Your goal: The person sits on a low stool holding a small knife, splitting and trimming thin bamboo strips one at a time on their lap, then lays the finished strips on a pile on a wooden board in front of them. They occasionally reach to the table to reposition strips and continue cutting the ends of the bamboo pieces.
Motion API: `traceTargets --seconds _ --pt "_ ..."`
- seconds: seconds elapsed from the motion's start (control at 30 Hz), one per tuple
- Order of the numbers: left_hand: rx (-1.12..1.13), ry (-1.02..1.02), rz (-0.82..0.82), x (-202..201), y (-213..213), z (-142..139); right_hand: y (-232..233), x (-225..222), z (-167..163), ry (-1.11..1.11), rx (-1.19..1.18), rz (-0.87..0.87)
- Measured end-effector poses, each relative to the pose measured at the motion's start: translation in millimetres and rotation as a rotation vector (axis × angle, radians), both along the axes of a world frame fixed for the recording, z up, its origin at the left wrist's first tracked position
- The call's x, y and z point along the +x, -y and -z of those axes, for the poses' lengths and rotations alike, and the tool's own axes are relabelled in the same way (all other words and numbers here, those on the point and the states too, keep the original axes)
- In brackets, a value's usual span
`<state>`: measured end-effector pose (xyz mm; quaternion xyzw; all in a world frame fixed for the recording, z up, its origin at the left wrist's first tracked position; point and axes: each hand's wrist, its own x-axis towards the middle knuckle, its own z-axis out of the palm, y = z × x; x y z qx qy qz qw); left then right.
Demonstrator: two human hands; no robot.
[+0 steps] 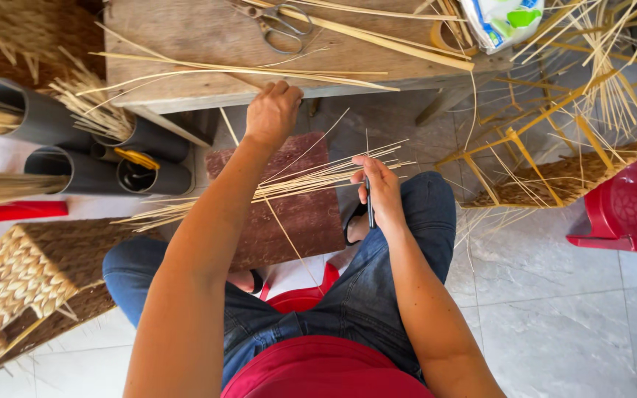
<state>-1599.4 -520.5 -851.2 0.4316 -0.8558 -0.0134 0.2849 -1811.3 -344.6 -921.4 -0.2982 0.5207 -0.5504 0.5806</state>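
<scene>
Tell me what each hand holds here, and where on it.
Right hand grips a bundle of thin straw strips near its right end. Left hand reaches the wooden table; hold unclear.

I'm seeing the left hand [273, 112] curling over the table [186, 44] edge, its fingertips hiding from me, so I can't tell what they are gripping. The right hand [379, 188] is covering most of a dark tool [369, 203]; its kind is staying unclear. The top edge is cutting off the scissors [278, 21] and the packet [503, 21]. The red chair [628, 203] is running off the right edge, the basket [31, 284] off the left.
</scene>
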Motion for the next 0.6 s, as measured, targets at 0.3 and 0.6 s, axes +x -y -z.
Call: traceTargets --seconds 0.3,0.6 --pt "-0.206 0.257 -0.040 4.0 64.7 54.4 3.1 -7.4 -8.9 0.006 0.041 0.013" --pt "-0.315 0.276 0.118 16.2 81.8 29.0 7.0 -1.9 -15.0 0.020 0.130 0.021"
